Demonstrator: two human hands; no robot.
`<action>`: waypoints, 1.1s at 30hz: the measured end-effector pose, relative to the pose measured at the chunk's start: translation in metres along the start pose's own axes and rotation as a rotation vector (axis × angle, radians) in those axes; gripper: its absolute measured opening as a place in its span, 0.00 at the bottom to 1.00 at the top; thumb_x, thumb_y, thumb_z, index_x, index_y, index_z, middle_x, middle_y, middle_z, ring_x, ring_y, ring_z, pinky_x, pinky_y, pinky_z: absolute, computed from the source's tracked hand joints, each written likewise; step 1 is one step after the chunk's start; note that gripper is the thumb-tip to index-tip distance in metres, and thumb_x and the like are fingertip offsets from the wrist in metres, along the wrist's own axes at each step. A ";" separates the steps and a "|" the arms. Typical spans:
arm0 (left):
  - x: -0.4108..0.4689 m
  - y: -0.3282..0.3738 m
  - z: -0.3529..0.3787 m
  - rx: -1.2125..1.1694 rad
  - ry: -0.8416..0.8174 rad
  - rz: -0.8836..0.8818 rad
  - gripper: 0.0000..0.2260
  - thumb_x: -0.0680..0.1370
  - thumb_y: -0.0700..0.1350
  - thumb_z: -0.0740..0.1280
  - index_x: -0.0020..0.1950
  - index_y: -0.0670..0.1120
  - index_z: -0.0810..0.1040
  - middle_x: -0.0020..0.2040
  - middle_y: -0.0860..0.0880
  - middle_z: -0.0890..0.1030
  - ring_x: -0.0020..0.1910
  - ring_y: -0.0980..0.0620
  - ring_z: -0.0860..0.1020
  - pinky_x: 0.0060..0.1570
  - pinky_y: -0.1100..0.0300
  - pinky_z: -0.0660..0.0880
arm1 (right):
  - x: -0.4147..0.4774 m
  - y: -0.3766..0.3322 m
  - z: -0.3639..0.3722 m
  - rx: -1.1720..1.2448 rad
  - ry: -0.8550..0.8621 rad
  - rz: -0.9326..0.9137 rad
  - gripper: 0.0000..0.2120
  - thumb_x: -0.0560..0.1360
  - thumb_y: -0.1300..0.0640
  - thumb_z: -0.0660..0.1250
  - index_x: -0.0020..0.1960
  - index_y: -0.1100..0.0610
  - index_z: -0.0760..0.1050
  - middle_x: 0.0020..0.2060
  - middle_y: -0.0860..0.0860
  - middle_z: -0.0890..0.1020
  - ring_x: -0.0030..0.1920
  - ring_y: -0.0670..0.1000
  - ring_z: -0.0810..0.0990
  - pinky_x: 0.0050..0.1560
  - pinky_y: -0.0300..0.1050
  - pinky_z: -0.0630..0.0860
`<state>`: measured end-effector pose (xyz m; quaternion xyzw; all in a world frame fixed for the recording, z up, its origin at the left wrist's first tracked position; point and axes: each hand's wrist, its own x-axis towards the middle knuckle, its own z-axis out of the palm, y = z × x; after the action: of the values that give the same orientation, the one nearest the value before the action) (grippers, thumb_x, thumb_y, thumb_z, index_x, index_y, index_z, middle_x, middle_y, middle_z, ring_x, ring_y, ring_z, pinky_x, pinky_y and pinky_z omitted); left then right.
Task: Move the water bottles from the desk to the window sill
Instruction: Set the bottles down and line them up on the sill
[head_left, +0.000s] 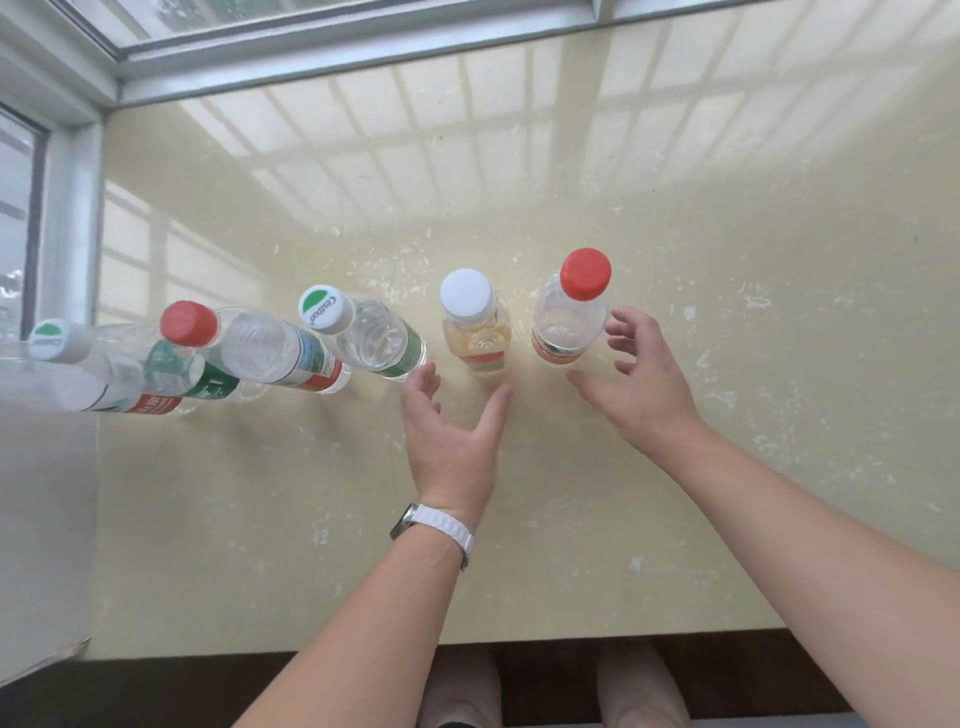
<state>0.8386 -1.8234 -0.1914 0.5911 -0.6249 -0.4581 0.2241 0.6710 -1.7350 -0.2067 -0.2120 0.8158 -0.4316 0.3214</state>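
Observation:
Several plastic bottles stand upright in a row on the cream window sill. From the right: a clear bottle with a red cap, a small bottle with a white cap and yellowish liquid, a green-labelled bottle with a white-and-green cap, another red-capped bottle, and a white-capped bottle at the far left. My right hand is open, fingers spread just right of the red-capped bottle, not touching it. My left hand, with a white watch strap, is open just in front of the yellowish bottle.
A metal window frame runs along the back and the left side of the sill. A white block sits at the left edge. The sill's front edge meets a dark floor below, where my feet show.

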 end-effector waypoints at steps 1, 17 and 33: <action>-0.005 0.000 -0.011 0.019 -0.004 0.027 0.31 0.72 0.49 0.78 0.70 0.46 0.69 0.63 0.57 0.74 0.65 0.60 0.72 0.68 0.56 0.68 | -0.008 -0.004 -0.006 0.011 0.046 -0.015 0.30 0.69 0.54 0.77 0.66 0.48 0.67 0.60 0.46 0.75 0.60 0.44 0.74 0.62 0.48 0.73; 0.018 0.083 -0.198 0.610 -0.002 0.723 0.22 0.76 0.53 0.66 0.64 0.42 0.79 0.65 0.42 0.78 0.62 0.43 0.75 0.60 0.48 0.71 | -0.074 -0.189 -0.020 -0.402 -0.010 -0.707 0.21 0.73 0.48 0.63 0.60 0.59 0.77 0.58 0.54 0.80 0.59 0.51 0.74 0.61 0.44 0.69; 0.092 0.095 -0.234 0.874 -0.302 0.577 0.14 0.78 0.49 0.64 0.60 0.43 0.77 0.58 0.44 0.78 0.56 0.39 0.76 0.49 0.46 0.76 | -0.050 -0.238 0.075 -0.956 -0.270 -0.593 0.19 0.79 0.48 0.60 0.68 0.53 0.69 0.60 0.51 0.75 0.56 0.56 0.74 0.50 0.49 0.71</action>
<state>0.9621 -1.9939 -0.0240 0.3611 -0.9193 -0.1553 -0.0183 0.7760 -1.8742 -0.0213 -0.6062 0.7778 -0.0559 0.1565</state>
